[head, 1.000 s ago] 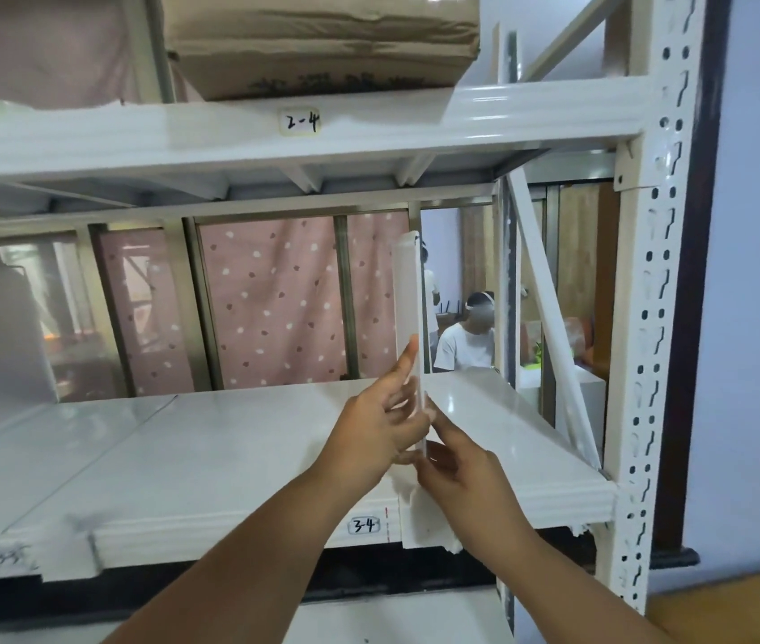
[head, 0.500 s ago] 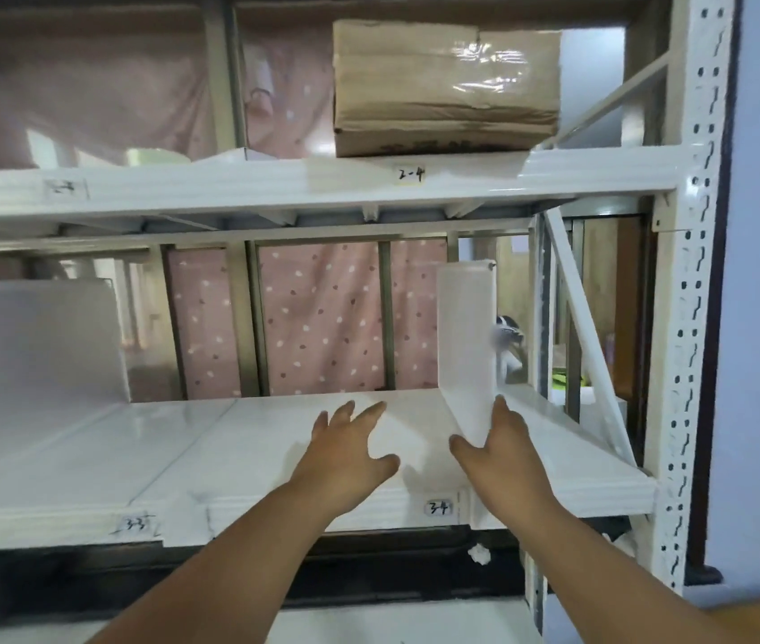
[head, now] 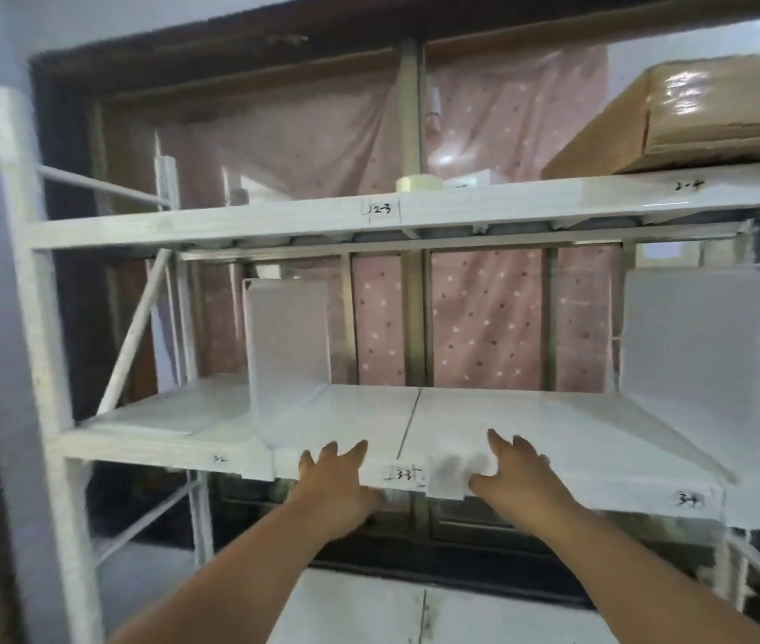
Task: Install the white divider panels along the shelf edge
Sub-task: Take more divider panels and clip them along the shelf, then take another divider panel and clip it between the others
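While both hands reach to the front edge of the middle shelf [head: 531, 425], left hand [head: 336, 485] and right hand [head: 519, 476] are spread and empty — one white divider panel [head: 287, 346] stands upright beyond the left hand, another [head: 694, 346] beyond and right of the right hand

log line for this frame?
left hand: open, empty, at shelf edge | right hand: open, empty | divider panels: two upright

Head view faces the shelf [head: 508, 425] front closely, looking slightly downward; one view only.
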{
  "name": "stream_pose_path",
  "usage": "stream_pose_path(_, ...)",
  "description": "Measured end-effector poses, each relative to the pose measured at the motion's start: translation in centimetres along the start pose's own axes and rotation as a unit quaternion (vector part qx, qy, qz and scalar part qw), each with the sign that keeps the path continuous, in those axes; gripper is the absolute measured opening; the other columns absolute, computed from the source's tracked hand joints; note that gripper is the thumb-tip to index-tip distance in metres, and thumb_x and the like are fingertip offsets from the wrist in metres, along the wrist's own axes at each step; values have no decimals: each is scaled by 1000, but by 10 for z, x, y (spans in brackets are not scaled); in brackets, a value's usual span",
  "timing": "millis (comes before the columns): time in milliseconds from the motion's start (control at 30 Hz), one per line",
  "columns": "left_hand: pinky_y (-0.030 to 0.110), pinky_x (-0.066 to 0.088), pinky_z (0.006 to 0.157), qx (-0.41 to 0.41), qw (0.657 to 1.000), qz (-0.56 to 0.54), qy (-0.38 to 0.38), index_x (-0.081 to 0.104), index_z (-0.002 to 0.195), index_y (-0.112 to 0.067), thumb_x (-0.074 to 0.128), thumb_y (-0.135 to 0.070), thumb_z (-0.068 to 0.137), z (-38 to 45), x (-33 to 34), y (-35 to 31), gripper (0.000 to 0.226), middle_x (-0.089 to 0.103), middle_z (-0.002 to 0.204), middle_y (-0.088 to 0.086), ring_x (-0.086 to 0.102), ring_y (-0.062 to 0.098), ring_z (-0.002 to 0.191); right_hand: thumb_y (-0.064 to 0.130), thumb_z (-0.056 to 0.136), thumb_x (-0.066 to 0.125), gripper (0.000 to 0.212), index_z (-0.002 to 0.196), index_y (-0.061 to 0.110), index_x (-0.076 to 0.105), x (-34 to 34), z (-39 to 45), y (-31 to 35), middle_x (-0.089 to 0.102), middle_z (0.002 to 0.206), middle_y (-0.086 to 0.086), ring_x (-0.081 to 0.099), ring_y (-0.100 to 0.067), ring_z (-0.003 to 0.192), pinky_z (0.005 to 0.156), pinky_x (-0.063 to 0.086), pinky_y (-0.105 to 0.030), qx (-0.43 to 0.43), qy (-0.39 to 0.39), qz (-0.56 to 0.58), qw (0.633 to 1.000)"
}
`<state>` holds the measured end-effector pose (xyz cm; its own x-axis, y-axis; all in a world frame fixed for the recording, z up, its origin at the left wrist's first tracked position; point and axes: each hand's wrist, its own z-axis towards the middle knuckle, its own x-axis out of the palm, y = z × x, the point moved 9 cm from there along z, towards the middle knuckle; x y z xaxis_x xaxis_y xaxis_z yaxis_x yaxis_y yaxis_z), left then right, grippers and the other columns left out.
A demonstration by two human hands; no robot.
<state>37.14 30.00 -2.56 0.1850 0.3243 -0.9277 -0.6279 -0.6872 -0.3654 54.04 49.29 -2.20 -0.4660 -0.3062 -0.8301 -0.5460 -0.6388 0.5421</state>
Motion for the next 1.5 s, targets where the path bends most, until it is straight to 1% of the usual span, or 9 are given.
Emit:
stream_pose_path(100, 59, 21, 132, -58, 998, -14, -5, 22, 171, -32, 60, -46, 98, -13, -16, 82, 84, 25, 177, 13, 10, 48, 164, 45, 92, 59, 74, 159, 23, 35, 54, -6, 72, 39, 159, -11, 40, -36, 145, 108, 44, -41, -63, 49, 2, 997)
stream_pose_path(167, 58, 26, 129, -77, 997, -16, -16, 36, 164, -27, 61, -42, 95, -18, -28, 129, 75, 44, 163, 12, 29, 45, 157, 43, 88, 62, 54, 138, 22, 57, 86, -10, 115, 60, 135, -8, 62, -27, 117, 95, 53, -36, -103, 95, 10, 990)
stream_pose_path(267, 57, 28, 128, -121, 992, -13, -33, 37, 164, -26, 60, -43, 94, -21, -53, 197, 76, 49, 158, 13, 38, 43, 152, 39, 83, 62, 33, 110, 21, 64, 129, -13, 175, 64, 110, -3, 65, -23, 95, 81, 55, -35, -158, 140, -4, 977)
stream_pose_path(500, 53, 50, 115, -207, 971, -42, -110, 34, 168, -34, 62, -37, 96, -16, -110, 316, 77, 61, 144, 6, 60, 32, 129, 32, 89, 59, 48, 135, 18, 62, 210, 15, 316, 64, 129, -6, 64, -26, 106, 91, 57, -40, -297, 155, -23, 942)
stream_pose_path(900, 59, 35, 127, -332, 927, -49, -168, 20, 171, -37, 63, -35, 95, -13, -157, 447, 87, 26, 177, 13, 21, 47, 162, 35, 96, 61, 53, 146, 21, 52, 315, 115, 486, 61, 136, -4, 61, -23, 114, 86, 51, -31, -388, 161, -58, 905)
stream_pose_path(1133, 51, 57, 108, -260, 953, -34, -149, 20, 171, -38, 65, -34, 94, 44, -184, 500, 89, 31, 174, 7, 55, 37, 141, 35, 98, 57, 50, 143, 15, 51, 360, 187, 527, 61, 132, -8, 61, -26, 110, 81, 46, -32, -341, 147, -111, 922)
stream_pose_path(1233, 43, 63, 98, -211, 971, -26, -112, 18, 171, -40, 67, -33, 96, 77, -187, 520, 90, 29, 175, 5, 63, 34, 131, 43, 97, 58, 61, 149, 14, 43, 375, 217, 531, 57, 141, -10, 58, -28, 120, 92, 49, -35, -312, 160, -109, 930)
stream_pose_path(1367, 54, 42, 124, -171, 983, -8, -69, 9, 171, -44, 66, -36, 98, 108, -184, 549, 93, 7, 183, 4, 29, 40, 162, 64, 96, 56, 80, 158, 18, 37, 396, 234, 524, 47, 158, -6, 49, -27, 139, 109, 41, -36, -271, 164, -74, 945)
stream_pose_path(1500, 52, 44, 122, -121, 991, -17, -54, 9, 171, -43, 63, -35, 96, 130, -189, 562, 93, 7, 183, 8, 27, 40, 163, 69, 94, 54, 84, 160, 20, 36, 391, 229, 538, 42, 162, -5, 46, -26, 142, 113, 38, -34, -292, 152, -136, 934)
